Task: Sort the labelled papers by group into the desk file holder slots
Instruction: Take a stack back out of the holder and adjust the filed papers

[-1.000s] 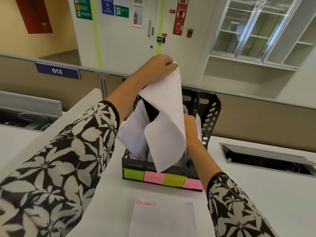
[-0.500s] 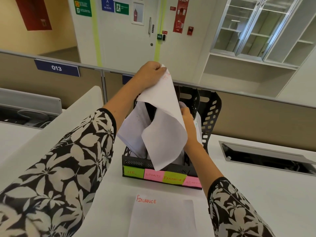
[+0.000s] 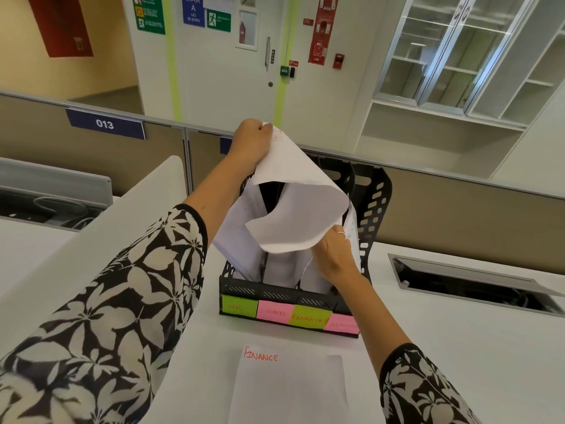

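My left hand (image 3: 252, 139) pinches the top corner of a white sheet (image 3: 298, 209) that curls over above the black file holder (image 3: 275, 293). My right hand (image 3: 334, 255) is at the sheet's lower right edge, fingers reaching into the holder's right-hand slots among the papers standing there. The holder's front carries green and pink notes reading HR (image 3: 239, 306), Sports, Finance (image 3: 308, 319) and a fourth I cannot read. White papers stand in several slots. A stack topped by a sheet marked FINANCE (image 3: 290, 384) lies on the desk in front of the holder.
A white desk divider (image 3: 101, 228) runs along my left arm. A cable tray opening (image 3: 470, 283) is sunk into the desk at the right. A brown partition with a 013 sign (image 3: 105, 123) stands behind the holder.
The left hand has lowered the sheet toward the holder and the sheet has curled more. The right hand has dropped lower beside the slots.
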Motion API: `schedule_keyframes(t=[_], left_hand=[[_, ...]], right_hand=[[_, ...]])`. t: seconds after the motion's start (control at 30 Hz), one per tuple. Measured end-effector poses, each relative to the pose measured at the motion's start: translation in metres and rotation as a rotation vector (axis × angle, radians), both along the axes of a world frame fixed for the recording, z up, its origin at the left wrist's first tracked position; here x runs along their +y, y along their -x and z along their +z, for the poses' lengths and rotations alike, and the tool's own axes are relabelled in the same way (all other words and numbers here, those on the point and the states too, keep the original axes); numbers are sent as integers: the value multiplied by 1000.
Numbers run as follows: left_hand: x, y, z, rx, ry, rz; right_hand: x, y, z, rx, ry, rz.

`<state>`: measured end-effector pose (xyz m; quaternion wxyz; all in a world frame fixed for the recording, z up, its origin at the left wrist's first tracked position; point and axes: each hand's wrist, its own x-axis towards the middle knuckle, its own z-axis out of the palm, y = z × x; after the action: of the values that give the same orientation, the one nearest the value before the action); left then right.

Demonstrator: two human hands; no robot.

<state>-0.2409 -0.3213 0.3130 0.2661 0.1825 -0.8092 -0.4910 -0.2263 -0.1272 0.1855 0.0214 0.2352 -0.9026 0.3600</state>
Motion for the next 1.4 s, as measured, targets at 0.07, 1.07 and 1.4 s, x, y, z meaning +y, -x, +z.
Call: schedule_keyframes(t=[0.07, 1.07, 1.4], left_hand=[[-2, -2, 0, -23, 8, -10], [16, -4, 27, -61, 449, -155], [30, 15, -50, -211, 542, -20]], right_hand=[[1, 4, -1, -57, 2, -4], [10, 15, 9, 215, -203, -67], [-4, 10, 0, 277, -71, -138]])
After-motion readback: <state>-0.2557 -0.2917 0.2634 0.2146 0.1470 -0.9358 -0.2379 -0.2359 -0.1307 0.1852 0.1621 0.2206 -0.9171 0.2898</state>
